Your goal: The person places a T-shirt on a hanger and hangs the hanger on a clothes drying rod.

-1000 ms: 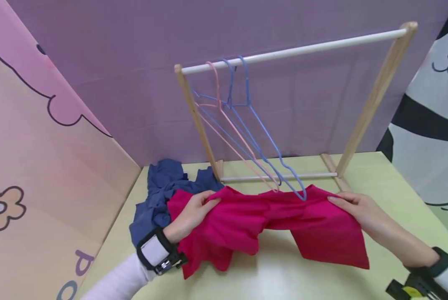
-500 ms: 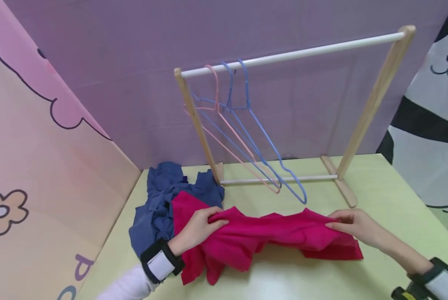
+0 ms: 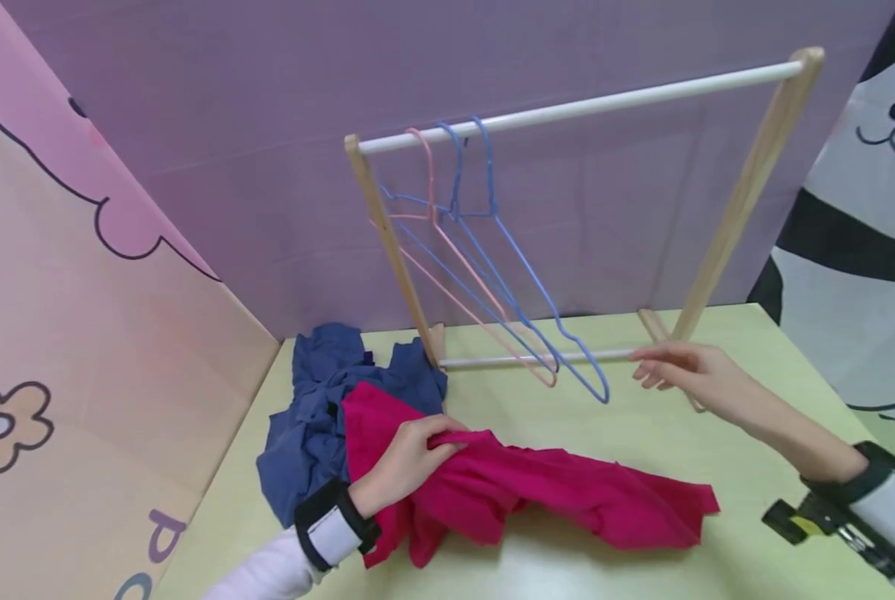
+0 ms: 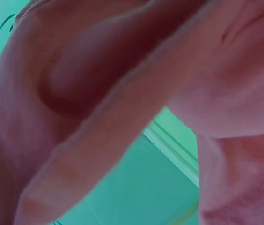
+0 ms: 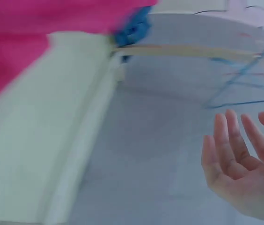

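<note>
The crimson cloth (image 3: 567, 492) is in front of you, above the pale yellow table (image 3: 777, 450), its right end hanging lower than the part in your left hand (image 3: 410, 458). This hand pinches the upper edge of the cloth between thumb and fingers. Your right hand (image 3: 695, 375) is free, with relaxed fingers, apart from the cloth; in the head view it covers part of the rack's right foot. Behind the cloth's left side lies the crumpled blue garment (image 3: 308, 450); whether they touch, I cannot tell. Farther back, a pink hanger (image 3: 432, 187) and two blue hangers (image 3: 530, 274) hang from the white bar (image 3: 605, 100).
</note>
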Demonstrator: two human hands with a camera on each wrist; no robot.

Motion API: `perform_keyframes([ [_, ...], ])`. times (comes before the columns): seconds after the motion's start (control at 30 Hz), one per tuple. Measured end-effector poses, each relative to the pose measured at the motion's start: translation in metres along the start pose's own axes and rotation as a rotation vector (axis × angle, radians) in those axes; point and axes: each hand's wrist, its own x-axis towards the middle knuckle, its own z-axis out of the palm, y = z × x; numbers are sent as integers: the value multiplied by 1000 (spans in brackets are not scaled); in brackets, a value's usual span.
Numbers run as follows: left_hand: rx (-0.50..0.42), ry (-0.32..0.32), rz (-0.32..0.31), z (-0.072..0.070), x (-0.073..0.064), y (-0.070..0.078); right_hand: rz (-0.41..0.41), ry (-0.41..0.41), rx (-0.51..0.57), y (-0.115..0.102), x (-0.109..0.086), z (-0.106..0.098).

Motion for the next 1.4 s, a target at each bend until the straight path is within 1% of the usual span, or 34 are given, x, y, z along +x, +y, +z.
perform_keyframes([
  [0.1, 5, 1, 2, 0, -1, 0, 7, 12, 17, -34, 16, -7],
  [0.2, 5, 1, -4, 0, -2, -1, -4, 0, 10, -64, 29, -7],
  [0.23, 2, 0, -7, 0, -2, -1, 4, -11, 8, -72, 32, -7],
  [0.33, -7, -4, -14, 0, -2, -2, 32, -51, -35, -90, 43, -2],
  [0.43, -12, -1, -21, 1, -3, -3, 52, -74, -60, -100, 53, 4],
  [0.5, -13, 2, -27, 1, -3, -3, 43, -75, -71, -102, 59, 8],
  [0.67, -5, 17, -31, 2, -5, -4, 28, -55, -43, -100, 66, 13],
  [0.8, -12, 17, -37, 3, -6, -5, 77, -39, 10, -100, 69, 15],
  [0.87, -14, 13, -39, 4, -7, -6, 109, -19, 28, -101, 70, 16],
  [1.0, -16, 10, -38, 5, -8, -7, 137, 66, 32, -102, 74, 16],
  [1.23, -40, 5, -59, 5, -9, -8, 74, 241, -33, -95, 76, 13],
  [1.4, -43, -2, -73, 5, -10, -10, 77, 329, -3, -92, 75, 5],
])
